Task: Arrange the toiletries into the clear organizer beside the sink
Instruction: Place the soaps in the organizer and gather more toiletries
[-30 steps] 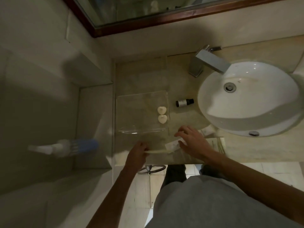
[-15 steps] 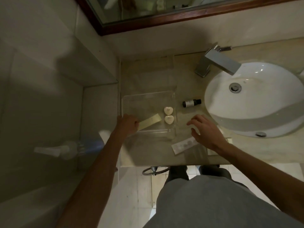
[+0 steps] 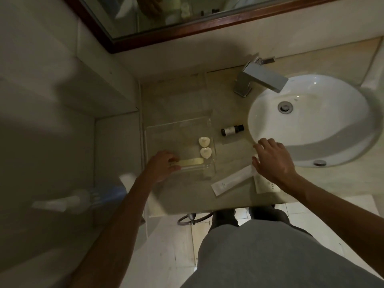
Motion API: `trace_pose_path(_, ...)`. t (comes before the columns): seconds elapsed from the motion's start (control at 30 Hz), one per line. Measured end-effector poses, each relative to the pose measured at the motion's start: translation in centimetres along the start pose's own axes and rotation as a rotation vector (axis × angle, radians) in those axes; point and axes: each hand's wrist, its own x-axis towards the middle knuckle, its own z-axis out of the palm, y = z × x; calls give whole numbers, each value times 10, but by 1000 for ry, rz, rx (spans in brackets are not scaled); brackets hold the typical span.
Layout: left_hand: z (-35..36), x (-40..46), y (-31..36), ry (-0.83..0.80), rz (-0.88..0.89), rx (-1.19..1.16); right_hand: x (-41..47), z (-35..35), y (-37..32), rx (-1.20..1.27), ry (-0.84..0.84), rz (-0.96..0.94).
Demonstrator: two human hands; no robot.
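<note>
The clear organizer (image 3: 172, 136) stands on the counter left of the sink (image 3: 311, 129). Two heart-shaped soaps (image 3: 205, 146) lie inside it by its right wall. A flat yellow packet (image 3: 192, 162) lies along its front wall, and my left hand (image 3: 164, 165) pinches that packet's left end. My right hand (image 3: 272, 159) hovers with fingers spread over the counter near the sink rim, holding nothing. A long white packet (image 3: 230, 180) lies just left of it, and another pale packet (image 3: 268, 187) is partly hidden under my wrist. A small dark bottle (image 3: 232, 130) lies on its side between organizer and sink.
A chrome faucet (image 3: 259, 80) stands behind the sink. The wood-framed mirror (image 3: 187, 28) hangs above the counter. A tiled wall and ledge close the left side, where a blurred blue-and-white object (image 3: 87, 199) shows. The counter's front edge (image 3: 207, 209) runs just above my legs.
My left hand carried the yellow packet from the counter's front edge into the organizer and laid it flat along the front wall. My right hand lifted off the white packet toward the sink rim.
</note>
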Motion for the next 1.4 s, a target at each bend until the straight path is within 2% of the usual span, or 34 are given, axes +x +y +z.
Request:
trace_pose_path(0.07, 1, 0, 2, 23, -31, -137, -2, -1, 5, -15, -22, 19)
trace_pose_path(0.13, 2, 2, 3, 35, -56, -174, -4, -3, 9, -15, -31, 21)
trace_pose_path(0.4, 1, 9, 7, 109, -99, 22, -21, -7, 23, 20, -20, 42)
trace_pose_path(0.47, 1, 9, 21, 246, -78, 45, -26, -7, 27, 27, -19, 65)
trace_pose_path(0.53, 4, 19, 60, 458, 55, 0, -31, -8, 31, 34, -9, 91)
trace_pose_path(0.6, 5, 38, 116, 531, 197, 13, -33, -10, 32, 50, 2, 91)
trace_pose_path(0.73, 11, 88, 203, 401, 271, 123, -38, -15, 39, 63, 35, 67)
trace_pose_path(0.87, 21, 111, 213, 240, 221, 325, -44, -15, 48, 103, 66, 74)
trace_pose_path(1.0, 22, 105, 206, 227, 226, 272, -48, -8, 49, 127, 52, 67)
trace_pose_path(1.13, -6, 81, 169, 499, 227, 162, -50, -3, 43, 166, 49, 42)
trace_pose_path(1.17, -13, 77, 153, 507, 196, 179, -49, -3, 41, 172, 42, 32)
trace_pose_path(1.3, -17, 75, 96, 300, 53, 292, -40, -3, 24, 207, 1, -23)
trace_pose_path(1.4, -12, 81, 85, 220, 33, 321, -36, -3, 13, 228, 3, -39)
